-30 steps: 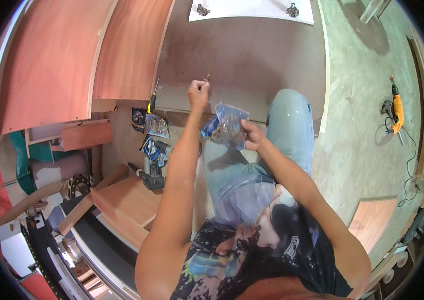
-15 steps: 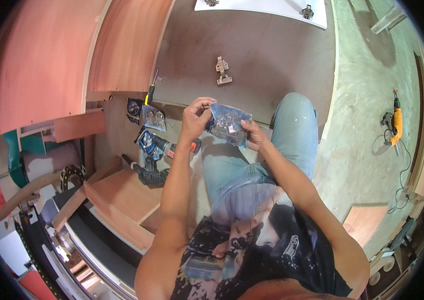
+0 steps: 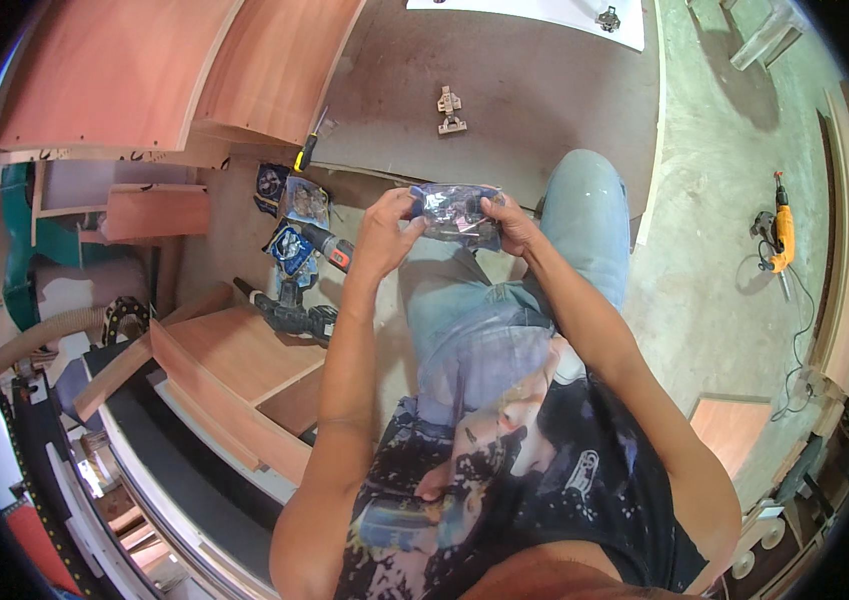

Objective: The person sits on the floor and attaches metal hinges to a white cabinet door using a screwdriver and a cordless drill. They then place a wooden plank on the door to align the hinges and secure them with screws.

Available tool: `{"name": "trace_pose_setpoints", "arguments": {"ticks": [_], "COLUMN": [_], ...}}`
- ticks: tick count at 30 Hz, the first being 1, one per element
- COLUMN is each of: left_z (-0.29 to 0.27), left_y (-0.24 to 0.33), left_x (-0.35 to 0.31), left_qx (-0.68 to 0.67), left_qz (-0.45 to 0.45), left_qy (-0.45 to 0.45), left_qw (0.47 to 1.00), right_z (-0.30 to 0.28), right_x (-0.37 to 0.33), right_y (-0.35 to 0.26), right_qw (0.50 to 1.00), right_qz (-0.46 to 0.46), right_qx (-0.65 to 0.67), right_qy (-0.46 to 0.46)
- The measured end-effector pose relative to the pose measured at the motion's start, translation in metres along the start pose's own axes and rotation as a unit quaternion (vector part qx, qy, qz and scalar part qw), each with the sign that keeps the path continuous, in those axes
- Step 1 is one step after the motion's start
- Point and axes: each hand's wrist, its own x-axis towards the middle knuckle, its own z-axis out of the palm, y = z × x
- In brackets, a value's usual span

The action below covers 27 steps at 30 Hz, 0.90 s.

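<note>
A clear plastic packet with blue edges (image 3: 458, 214) is held up between my hands, above my lap. Shiny metal parts show through its plastic, too blurred to make out exactly. My left hand (image 3: 390, 232) grips the packet's left end, with the thumb toward me. At the opposite end, my right hand (image 3: 514, 226) is closed on it, thumb on top. Beyond the packet, a loose metal cabinet hinge (image 3: 450, 110) lies on a brown board (image 3: 534, 110).
A white panel (image 3: 534, 16) bearing a dark hinge (image 3: 607, 18) lies at the far edge. Left of me are a yellow-black screwdriver (image 3: 306, 152), more packets (image 3: 304, 202), a cordless drill (image 3: 328, 245) and wooden cabinets (image 3: 114, 80). A yellow power tool (image 3: 782, 238) with a cord rests on the right floor.
My left hand has moved from the packet's upper left corner to a grip on its left end. The packet is now held more level. The view has shifted slightly.
</note>
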Motion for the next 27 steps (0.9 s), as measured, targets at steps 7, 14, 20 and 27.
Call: {"name": "trace_pose_setpoints", "arguments": {"ticks": [7,14,20,27], "left_z": [-0.013,0.002,0.004,0.003], "left_y": [-0.01,-0.006,0.013,0.017], "left_x": [-0.032,-0.041,-0.04,-0.031], "left_qx": [-0.212,-0.047,-0.052,0.075], "left_qz": [-0.05,-0.016,-0.057,-0.005], "left_qy": [-0.056,0.027,0.07,-0.038], "left_qw": [0.974,0.998,0.995,0.996], "right_z": [-0.002,-0.009,0.001,-0.007], "right_x": [0.001,-0.003,-0.007,0.0], "right_y": [0.008,0.014,0.008,0.011], "right_qw": [0.999,0.996,0.998,0.997], "right_qz": [-0.024,-0.033,-0.036,-0.035], "right_qx": [-0.028,-0.078,-0.045,-0.042], "right_qy": [-0.016,-0.003,-0.003,-0.047]}}
